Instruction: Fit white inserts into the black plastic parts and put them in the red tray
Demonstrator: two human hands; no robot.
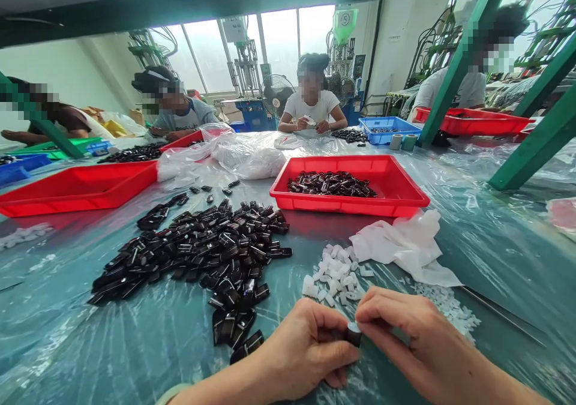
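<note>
Black part (353,338), one: pinched in left hand (301,351), long axis unclear; right hand (423,339) close at its right edge, grip unclear; white pieces (335,273) heaped just beyond.

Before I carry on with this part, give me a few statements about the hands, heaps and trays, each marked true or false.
1. The left hand grips a small black piece. True.
2. The right hand is far from that piece. False: its fingertips are right at it.
3. The big black pile lies to the left of the white chunks. True.
4. The middle red tray holds only white chunks. False: black parts are heaped in it.
5. The thin metal tool is in the left hand. False: it lies on the table, off to the right.
</note>
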